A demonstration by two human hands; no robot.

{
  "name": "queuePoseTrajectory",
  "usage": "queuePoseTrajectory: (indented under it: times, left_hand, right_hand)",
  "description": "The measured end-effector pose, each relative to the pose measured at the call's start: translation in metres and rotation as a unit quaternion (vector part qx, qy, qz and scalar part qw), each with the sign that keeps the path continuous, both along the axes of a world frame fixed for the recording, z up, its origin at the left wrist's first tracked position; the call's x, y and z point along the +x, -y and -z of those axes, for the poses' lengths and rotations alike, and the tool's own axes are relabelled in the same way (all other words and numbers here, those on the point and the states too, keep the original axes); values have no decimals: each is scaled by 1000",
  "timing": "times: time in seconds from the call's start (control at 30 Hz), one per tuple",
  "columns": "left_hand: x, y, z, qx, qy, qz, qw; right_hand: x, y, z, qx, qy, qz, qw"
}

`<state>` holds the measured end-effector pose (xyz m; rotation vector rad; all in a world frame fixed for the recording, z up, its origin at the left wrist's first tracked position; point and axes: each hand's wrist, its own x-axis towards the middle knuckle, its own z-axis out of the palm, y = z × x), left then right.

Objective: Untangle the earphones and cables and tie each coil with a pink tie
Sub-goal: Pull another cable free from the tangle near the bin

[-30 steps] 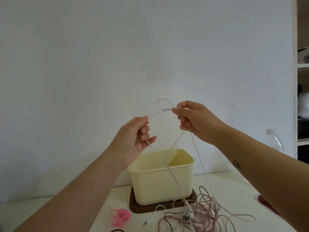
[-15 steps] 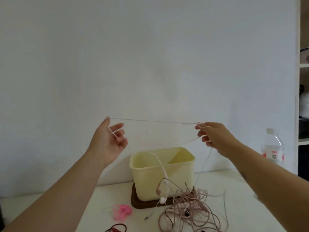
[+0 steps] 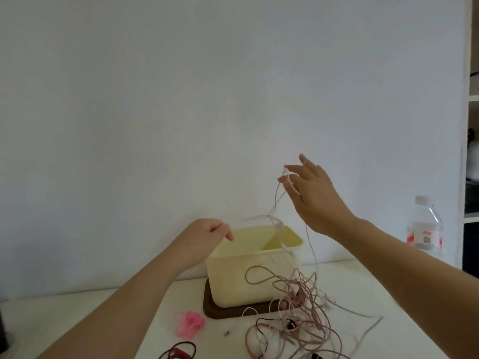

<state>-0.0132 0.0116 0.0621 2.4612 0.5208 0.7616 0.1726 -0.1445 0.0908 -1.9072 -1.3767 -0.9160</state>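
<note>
My right hand point(image 3: 315, 196) is raised above the cream box point(image 3: 248, 278) with its fingers spread. A thin white earphone cable point(image 3: 278, 198) is looped over those fingers and hangs down to the tangle of pink, white and dark cables point(image 3: 298, 317) on the table. My left hand point(image 3: 204, 238) is lower, at the box's near-left rim, with fingers curled. A strand runs toward it, but I cannot see whether it holds it. A bunch of pink ties point(image 3: 188, 323) lies on the table left of the tangle.
The box stands on a brown tray point(image 3: 211, 310). Dark red bands point(image 3: 178, 353) lie at the front edge, with a small plug point(image 3: 227, 332) near them. A clear water bottle point(image 3: 425, 229) stands at the right, beside a shelf unit point(image 3: 473, 120).
The cable was stretched level between both hands. Now my left hand has dropped to the box rim and my right hand has risen, opened its fingers and carries the cable looped over them.
</note>
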Motion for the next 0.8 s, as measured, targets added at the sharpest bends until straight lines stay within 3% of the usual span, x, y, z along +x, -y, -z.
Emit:
queuePoseTrajectory:
  times: [0.1, 0.2, 0.4, 0.47, 0.53, 0.57, 0.6, 0.67, 0.7, 0.73, 0.8]
  left_hand:
    - [2, 2, -12, -172, 166, 39, 970]
    - [0, 1, -28, -302, 295, 70, 904]
    - [0, 15, -39, -528, 385, 189, 733]
    - [4, 20, -40, -561, 392, 211, 698]
    - [9, 25, -40, -583, 382, 213, 684]
    - [12, 26, -37, -581, 366, 195, 701]
    - [15, 25, -33, -545, 336, 162, 751]
    - [18, 23, -18, -309, 203, 68, 927]
    - [17, 22, -8, -155, 119, 40, 980]
    - [17, 23, 1, -38, 41, 37, 998]
    - [13, 27, 16, 60, -119, 57, 989]
  right_hand:
    - [7, 3, -13, -38, 156, 99, 982]
    - [12, 8, -30, -67, 180, 141, 971]
    - [1, 7, -44, 28, 156, 133, 978]
    - [-5, 2, -44, 14, 141, 116, 983]
    - [-18, 1, -45, -44, 9, 24, 999]
    - [-27, 1, -45, -88, -98, -42, 990]
    - [-33, 0, -44, -127, -191, -97, 968]
    - [-42, 0, -38, -195, -312, -164, 915]
    - [-43, 0, -32, -226, -353, -186, 889]
    - [-44, 0, -28, -254, -379, -196, 868]
    - [-42, -1, -18, -302, -401, -173, 848]
